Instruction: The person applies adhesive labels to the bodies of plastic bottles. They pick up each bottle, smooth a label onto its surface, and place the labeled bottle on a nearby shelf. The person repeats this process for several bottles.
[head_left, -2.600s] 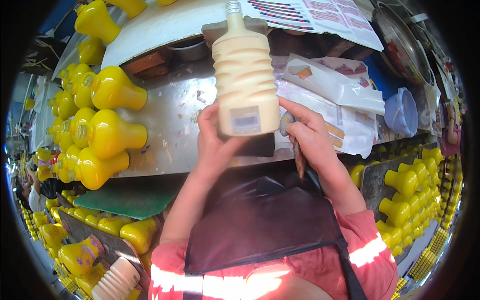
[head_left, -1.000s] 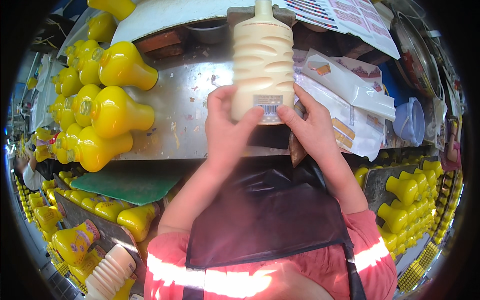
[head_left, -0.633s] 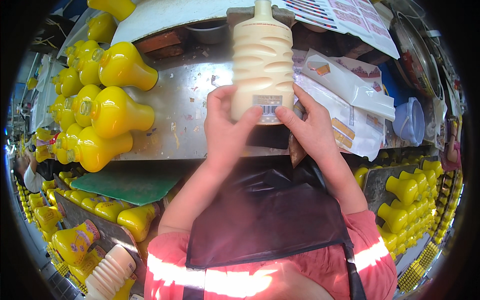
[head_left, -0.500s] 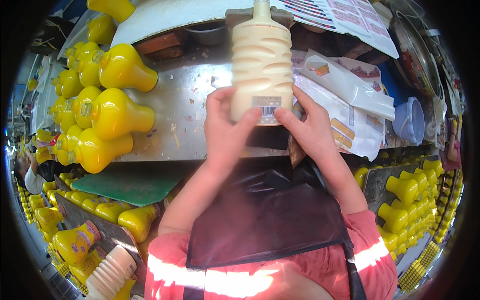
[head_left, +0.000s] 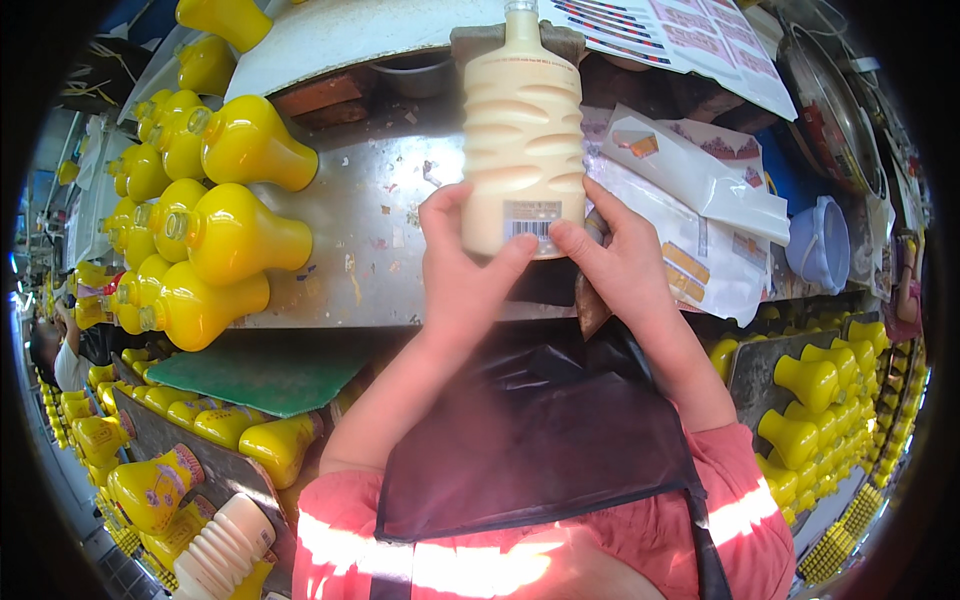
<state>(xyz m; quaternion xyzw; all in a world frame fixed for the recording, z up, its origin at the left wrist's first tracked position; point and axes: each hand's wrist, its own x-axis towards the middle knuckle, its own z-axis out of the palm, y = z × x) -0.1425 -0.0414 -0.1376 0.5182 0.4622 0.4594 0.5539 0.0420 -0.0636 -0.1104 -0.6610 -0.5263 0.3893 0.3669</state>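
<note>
A cream bottle (head_left: 522, 130) with wavy grooves lies on its side at the top middle, its neck pointing away from me. A small label (head_left: 533, 215) with a barcode sits near its base. My left hand (head_left: 462, 255) grips the bottle's left side, thumb pressed on the label's lower edge. My right hand (head_left: 622, 245) holds the right side, its thumb on the label's lower right corner. A brown padded support (head_left: 565, 38) shows behind the bottle's shoulders. My fingers under the bottle are hidden.
Several yellow bottles (head_left: 248, 235) lie stacked on the metal table (head_left: 345, 220) to the left. Decal sheets (head_left: 700, 215) and a pale blue bucket (head_left: 820, 240) are on the right. Below stand boards of yellow bottles (head_left: 805, 380), a green board (head_left: 265, 372) and another cream bottle (head_left: 225, 545).
My left hand has shifted slightly right and down along the bottle's base, its thumb moving lower. The bottle and my right hand stay almost in place.
</note>
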